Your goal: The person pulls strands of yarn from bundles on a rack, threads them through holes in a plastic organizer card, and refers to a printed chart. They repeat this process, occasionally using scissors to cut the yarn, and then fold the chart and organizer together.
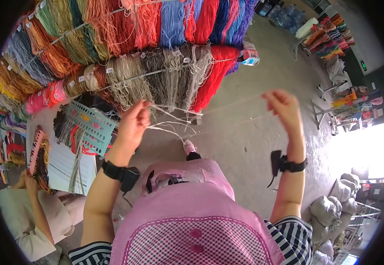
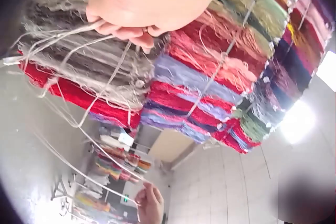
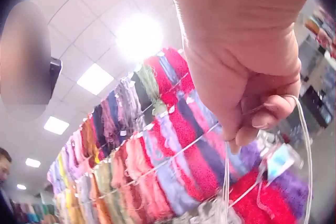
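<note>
Pale strands of yarn [image 2: 79, 124] run between my two hands in front of the hanging skeins. My left hand [image 1: 134, 121] curls its fingers on several strands, and their loose loops [image 1: 170, 128] dangle to its right. Out to the right, my right hand [image 1: 284, 108] is raised and pinches thin strands [image 3: 227, 187] of the same yarn between thumb and fingers. One strand loops over the little-finger side of that hand in the right wrist view. Between the hands the strands look thin and blurred in the head view.
Racks of coloured skeins, among them grey skeins [image 1: 156, 84] and red skeins [image 1: 218, 66], hang ahead. At left, a person [image 1: 37, 216] sits by a white table with a teal card [image 1: 90, 126] full of holes. White sacks [image 1: 333, 212] lie at the right.
</note>
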Motion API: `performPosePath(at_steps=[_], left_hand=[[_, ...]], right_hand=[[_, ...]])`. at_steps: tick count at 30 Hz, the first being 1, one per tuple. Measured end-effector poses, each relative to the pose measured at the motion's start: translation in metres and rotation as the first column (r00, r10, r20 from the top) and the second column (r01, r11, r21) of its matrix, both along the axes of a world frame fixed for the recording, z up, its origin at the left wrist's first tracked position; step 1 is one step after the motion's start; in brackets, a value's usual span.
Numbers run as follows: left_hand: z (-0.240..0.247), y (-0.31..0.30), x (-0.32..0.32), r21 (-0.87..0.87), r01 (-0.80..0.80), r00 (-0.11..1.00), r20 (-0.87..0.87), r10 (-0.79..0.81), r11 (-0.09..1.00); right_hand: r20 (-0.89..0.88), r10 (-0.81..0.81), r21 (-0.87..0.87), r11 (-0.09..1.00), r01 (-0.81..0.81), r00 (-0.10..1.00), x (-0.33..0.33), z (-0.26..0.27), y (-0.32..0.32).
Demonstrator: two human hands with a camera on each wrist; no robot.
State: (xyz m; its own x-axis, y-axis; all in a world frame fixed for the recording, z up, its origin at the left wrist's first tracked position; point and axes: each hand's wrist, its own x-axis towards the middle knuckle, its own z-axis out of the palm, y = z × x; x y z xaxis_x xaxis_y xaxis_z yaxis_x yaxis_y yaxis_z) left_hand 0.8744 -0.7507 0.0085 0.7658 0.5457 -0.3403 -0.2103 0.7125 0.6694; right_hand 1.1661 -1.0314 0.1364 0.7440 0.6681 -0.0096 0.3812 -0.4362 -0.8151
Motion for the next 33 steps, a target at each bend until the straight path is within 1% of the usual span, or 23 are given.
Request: performPosePath(at_steps=[1, 3, 4, 6, 7, 9, 14, 16, 17, 18, 19, 20, 21, 22, 23, 24, 25, 26, 28, 29, 31, 32, 33], left_hand=[[-0.015, 0.006, -0.018, -0.028, -0.035, 0.995, -0.090, 0.033, 0.999], [-0.042, 0.006, -0.049, -0.051, -0.109, 0.961, -0.261, 0.092, 0.993], [-0.054, 0.004, -0.063, -0.057, -0.103, 0.963, -0.257, 0.085, 0.993], [-0.075, -0.001, -0.089, -0.012, -0.130, 0.916, -0.384, 0.116, 0.991], [-0.081, -0.005, -0.100, -0.022, -0.129, 0.917, -0.382, 0.111, 0.991], [-0.091, -0.010, -0.119, -0.003, -0.143, 0.874, -0.469, 0.125, 0.990], [-0.107, -0.017, -0.153, 0.022, -0.144, 0.800, -0.586, 0.129, 0.989], [-0.110, -0.016, -0.167, 0.165, 0.027, 0.747, -0.659, 0.089, 0.986], [-0.117, -0.015, -0.178, 0.165, 0.020, 0.746, -0.659, 0.095, 0.986], [-0.130, -0.015, -0.193, 0.196, 0.058, 0.701, -0.706, 0.100, 0.979], [-0.143, -0.017, -0.208, 0.224, 0.098, 0.654, -0.749, 0.106, 0.970], [-0.160, -0.020, -0.224, 0.224, 0.096, 0.654, -0.749, 0.109, 0.970], [-0.178, -0.026, -0.240, 0.208, 0.079, 0.610, -0.783, 0.117, 0.975], [-0.188, -0.033, -0.253, 0.192, 0.062, 0.566, -0.815, 0.124, 0.979], [-0.190, -0.040, -0.260, 0.191, 0.058, 0.569, -0.813, 0.125, 0.980], [-0.192, -0.047, -0.267, 0.146, 0.055, 0.496, -0.863, 0.100, 0.988], [-0.194, -0.054, -0.274, 0.103, 0.048, 0.419, -0.905, 0.073, 0.994], [-0.204, -0.059, -0.285, 0.102, 0.043, 0.421, -0.904, 0.075, 0.994], [-0.226, -0.067, -0.312, 0.133, 0.013, 0.351, -0.929, 0.121, 0.991], [-0.237, -0.068, -0.328, 0.132, 0.011, 0.352, -0.928, 0.120, 0.991], [-0.266, -0.068, -0.371, 0.146, -0.078, 0.216, -0.963, 0.160, 0.986], [-0.315, -0.062, -0.422, 0.145, -0.078, 0.219, -0.963, 0.158, 0.986], [-0.348, -0.065, -0.471, 0.330, 0.065, 0.431, -0.860, 0.272, 0.942]], right_hand=[[0.103, -0.033, 0.011, 0.999, 0.032, 0.994, 0.017, 0.004, -0.009], [0.179, -0.091, 0.041, 0.996, 0.085, 0.980, 0.043, 0.015, -0.023], [0.256, -0.072, 0.035, 0.997, 0.065, 0.964, 0.049, 0.024, -0.026], [0.377, -0.129, -0.032, 0.988, 0.153, 0.917, 0.066, 0.031, -0.029], [0.381, -0.127, -0.041, 0.987, 0.154, 0.916, 0.073, 0.034, -0.029], [0.559, -0.274, -0.025, 0.938, 0.346, 0.783, 0.084, 0.042, -0.025], [0.674, -0.189, -0.075, 0.944, 0.321, 0.714, 0.084, 0.059, -0.004], [0.709, -0.178, -0.085, 0.939, 0.332, 0.683, 0.087, 0.068, 0.006], [0.769, -0.164, -0.022, 0.959, 0.281, 0.618, 0.101, 0.075, 0.005], [0.821, -0.158, 0.037, 0.974, 0.225, 0.548, 0.116, 0.082, 0.002], [0.919, -0.098, -0.002, 0.967, 0.255, 0.381, 0.129, 0.093, -0.001], [0.980, -0.027, -0.033, 0.956, 0.292, 0.200, 0.143, 0.103, -0.006], [0.980, -0.026, -0.033, 0.956, 0.290, 0.198, 0.158, 0.111, -0.013], [0.997, 0.017, -0.044, 0.941, 0.336, 0.082, 0.173, 0.118, -0.019], [0.997, 0.066, -0.047, 0.923, 0.382, -0.036, 0.181, 0.126, -0.023], [0.997, 0.068, -0.047, 0.924, 0.380, -0.041, 0.188, 0.132, -0.029], [0.996, 0.056, -0.021, 0.899, 0.437, -0.066, 0.192, 0.137, -0.032], [0.995, 0.044, 0.006, 0.871, 0.492, -0.090, 0.198, 0.141, -0.036], [0.994, 0.016, 0.038, 0.887, 0.459, -0.112, 0.212, 0.149, -0.045], [0.992, 0.021, 0.046, 0.858, 0.512, -0.125, 0.216, 0.154, -0.048], [0.988, 0.045, 0.053, 0.798, 0.601, -0.148, 0.228, 0.163, -0.057], [0.987, 0.047, 0.054, 0.797, 0.601, -0.151, 0.232, 0.167, -0.059], [0.985, 0.054, 0.056, 0.802, 0.594, -0.165, 0.236, 0.171, -0.062]])
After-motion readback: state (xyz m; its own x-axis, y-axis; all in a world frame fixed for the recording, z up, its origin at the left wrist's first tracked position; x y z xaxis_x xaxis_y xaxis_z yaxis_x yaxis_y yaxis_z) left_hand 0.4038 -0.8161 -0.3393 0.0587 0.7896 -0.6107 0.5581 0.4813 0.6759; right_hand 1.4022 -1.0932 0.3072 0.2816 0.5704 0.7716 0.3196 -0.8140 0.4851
